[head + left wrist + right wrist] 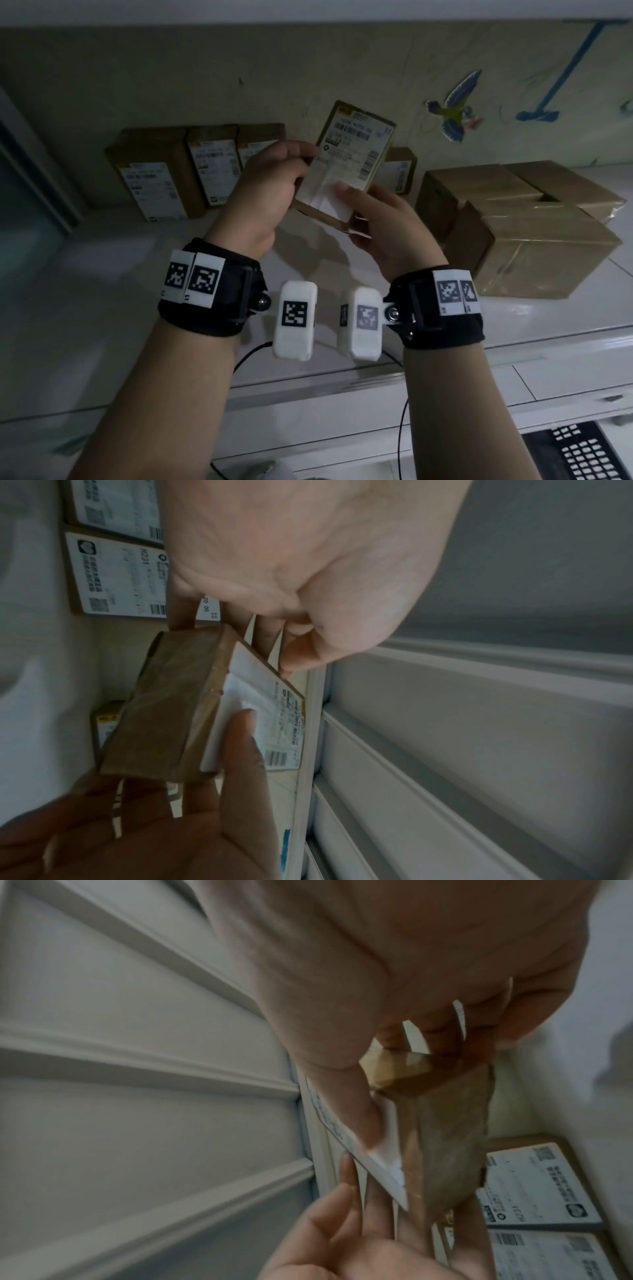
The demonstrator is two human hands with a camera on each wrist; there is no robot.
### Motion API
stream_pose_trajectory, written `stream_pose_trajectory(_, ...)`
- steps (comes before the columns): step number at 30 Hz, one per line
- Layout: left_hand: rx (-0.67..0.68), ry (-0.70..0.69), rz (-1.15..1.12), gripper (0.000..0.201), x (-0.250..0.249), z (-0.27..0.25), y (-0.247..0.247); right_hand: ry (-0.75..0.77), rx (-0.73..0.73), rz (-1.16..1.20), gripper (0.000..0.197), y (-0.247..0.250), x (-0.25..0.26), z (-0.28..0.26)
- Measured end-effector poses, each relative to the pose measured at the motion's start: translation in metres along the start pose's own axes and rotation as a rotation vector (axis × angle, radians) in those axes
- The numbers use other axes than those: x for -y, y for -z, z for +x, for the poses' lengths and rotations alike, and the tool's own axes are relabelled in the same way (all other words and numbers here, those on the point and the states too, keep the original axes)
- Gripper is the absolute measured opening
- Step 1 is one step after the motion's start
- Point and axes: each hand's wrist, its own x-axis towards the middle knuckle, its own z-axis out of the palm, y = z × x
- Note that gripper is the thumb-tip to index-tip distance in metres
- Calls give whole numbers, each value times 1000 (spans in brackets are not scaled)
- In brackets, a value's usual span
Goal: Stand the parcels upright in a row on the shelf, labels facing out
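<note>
Brown card box (349, 161) with a white label (356, 144) is up in the air, tilted, above the shelf (113, 260). Left hand (270, 195) pinches its left edge. Right hand (383, 222) holds its bottom, thumb on the label. Three boxes (191, 168) stand in a row left of it, a pile (520, 219) sits right.

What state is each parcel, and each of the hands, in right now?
Held parcel: off the shelf, tilted, label toward the camera.
Left hand: grips its left edge.
Right hand: holds its lower right, thumb on the label.
Row of three parcels: upright, labels out.
Unlabelled parcels: heaped at right.
</note>
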Motion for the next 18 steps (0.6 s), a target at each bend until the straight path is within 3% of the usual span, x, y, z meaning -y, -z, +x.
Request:
stream_pose_trajectory(3,-2,6,15,29,-4,0,4,68,-58,-22,41,-4,5,0)
stream_pose_trajectory(7,-147,-80,242,18,-19,18,11,121,-105,-36,45,-6,20,11)
stream_pose_trajectory(10,-153,-166,447,14,-33,37,20,110,-128,-93,38,-8,31,22)
stream_pose_trajectory(18,-64,16,711,39,-29,84,36,40,-141,-305,65,-14,37,77)
